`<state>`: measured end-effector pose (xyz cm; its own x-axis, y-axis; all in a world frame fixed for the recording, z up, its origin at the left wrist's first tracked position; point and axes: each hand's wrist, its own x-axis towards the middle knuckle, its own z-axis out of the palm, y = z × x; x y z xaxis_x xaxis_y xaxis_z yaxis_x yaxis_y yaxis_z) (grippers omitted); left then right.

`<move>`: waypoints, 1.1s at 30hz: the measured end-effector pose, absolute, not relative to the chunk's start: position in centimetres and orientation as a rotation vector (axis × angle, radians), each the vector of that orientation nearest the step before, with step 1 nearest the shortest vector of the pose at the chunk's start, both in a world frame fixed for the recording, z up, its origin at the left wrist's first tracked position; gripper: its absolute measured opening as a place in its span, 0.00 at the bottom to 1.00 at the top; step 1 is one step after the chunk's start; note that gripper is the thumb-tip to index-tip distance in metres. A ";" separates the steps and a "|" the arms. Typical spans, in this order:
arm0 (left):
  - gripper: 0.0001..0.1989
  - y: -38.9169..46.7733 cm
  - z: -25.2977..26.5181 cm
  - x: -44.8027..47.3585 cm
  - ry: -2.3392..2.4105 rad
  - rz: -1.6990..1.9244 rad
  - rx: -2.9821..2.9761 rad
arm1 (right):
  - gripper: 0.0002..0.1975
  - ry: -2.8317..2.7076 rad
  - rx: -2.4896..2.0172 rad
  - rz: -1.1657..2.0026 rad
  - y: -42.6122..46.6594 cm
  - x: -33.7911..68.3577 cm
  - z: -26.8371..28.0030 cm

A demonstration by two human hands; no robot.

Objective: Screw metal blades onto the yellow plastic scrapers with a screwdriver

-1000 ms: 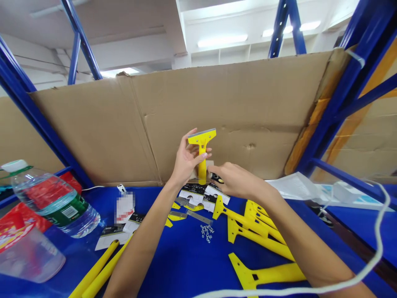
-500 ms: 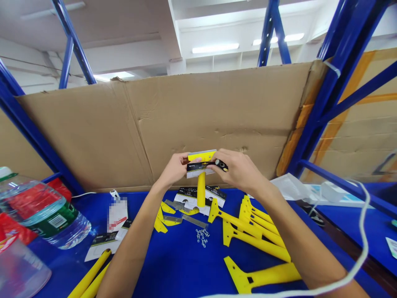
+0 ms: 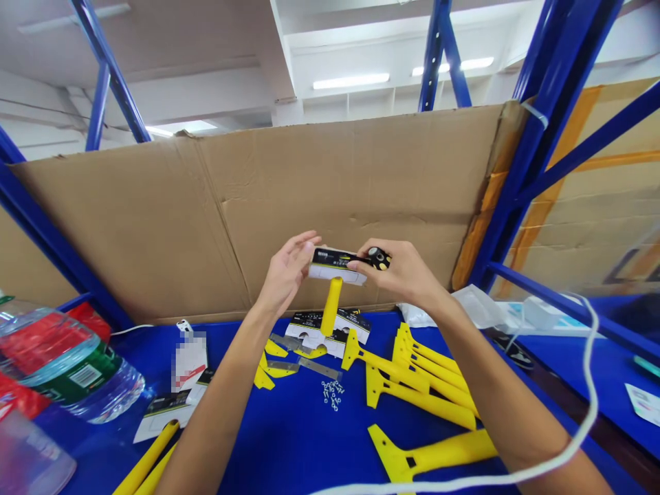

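In front of the cardboard wall, my right hand (image 3: 407,268) is closed on a screwdriver (image 3: 380,258) with a black and yellow handle. Its thumb also presses on a black and white printed card (image 3: 340,267). Below the card hangs the yellow handle of a scraper (image 3: 331,308); the card hides the scraper's head. My left hand (image 3: 289,269) is at the card's left edge, fingers stretched out and thumb close to the edge. On the blue table lie several yellow scraper handles (image 3: 427,402), metal blades (image 3: 320,368), yellow plates (image 3: 262,375) and small nuts and screws (image 3: 331,395).
A large water bottle (image 3: 77,364) lies tilted at the left, beside a clear plastic container (image 3: 34,447). Printed cards (image 3: 162,412) and more yellow handles (image 3: 147,460) are near my left forearm. A white cable (image 3: 588,405) crosses the right front. Blue rack posts (image 3: 520,158) frame the cardboard wall (image 3: 340,185).
My left hand has loosened from the scraper, its fingers now stretched out. The card has shifted up over the scraper's yellow head, and the screwdriver handle has moved slightly up and right.
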<state>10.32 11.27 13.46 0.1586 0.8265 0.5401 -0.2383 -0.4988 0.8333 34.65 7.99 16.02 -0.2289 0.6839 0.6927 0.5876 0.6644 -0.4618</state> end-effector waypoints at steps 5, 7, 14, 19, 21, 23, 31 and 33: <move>0.40 10.5 12.0 13.6 0.632 1.660 1.503 | 0.11 -1.620 -0.978 0.040 8.2 34.0 15.8; 0.38 10.1 11.3 14.9 0.681 1.578 1.479 | 0.11 -1.554 -0.993 0.037 8.0 33.5 15.8; 0.25 10.7 10.7 14.7 0.490 1.429 1.189 | 0.24 -1.848 -0.843 0.362 5.6 32.7 16.5; 0.20 12.3 9.8 11.7 0.312 1.122 1.019 | 0.23 -2.129 -0.597 0.258 4.4 33.1 17.0; 0.17 12.5 9.3 11.0 0.276 1.047 1.007 | 0.19 -2.181 -0.525 0.193 4.5 33.1 16.8; 0.17 12.5 8.7 10.6 0.279 0.988 1.024 | 0.13 -2.204 -0.505 0.152 4.8 32.9 16.5; 0.25 12.1 7.8 11.6 0.288 0.541 1.154 | 0.05 -2.179 -0.541 0.054 5.4 33.5 16.5; 0.27 11.8 8.0 11.9 0.286 0.403 1.213 | 0.05 -2.187 -0.593 0.062 5.4 34.0 16.7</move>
<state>11.94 11.77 8.02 0.8943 0.4475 0.0006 -0.1474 0.2933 0.9446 33.99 5.44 16.73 -0.5286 0.4350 0.7289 0.3933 0.8865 -0.2438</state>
